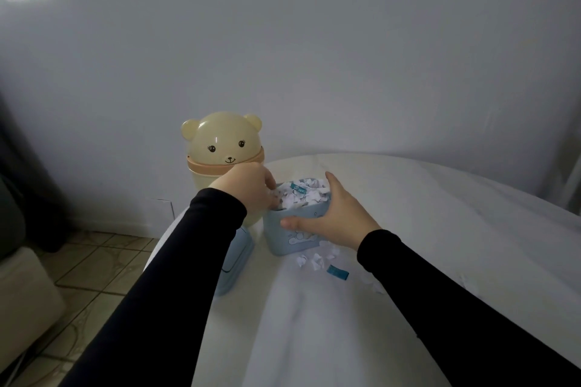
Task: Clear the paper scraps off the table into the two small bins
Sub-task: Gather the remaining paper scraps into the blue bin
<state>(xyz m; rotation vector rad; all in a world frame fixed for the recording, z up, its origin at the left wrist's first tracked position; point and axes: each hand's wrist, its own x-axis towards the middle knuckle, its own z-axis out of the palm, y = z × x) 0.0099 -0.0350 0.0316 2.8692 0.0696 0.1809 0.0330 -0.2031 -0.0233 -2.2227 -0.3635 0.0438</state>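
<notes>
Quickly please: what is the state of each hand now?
Left hand: curled into the paper scraps; grip cannot be told.
Right hand: holds the blue bin.

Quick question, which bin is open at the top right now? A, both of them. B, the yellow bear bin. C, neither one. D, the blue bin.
D: the blue bin has no lid on and is heaped with paper scraps, while the yellow bear bin has its domed head lid in place.
</notes>
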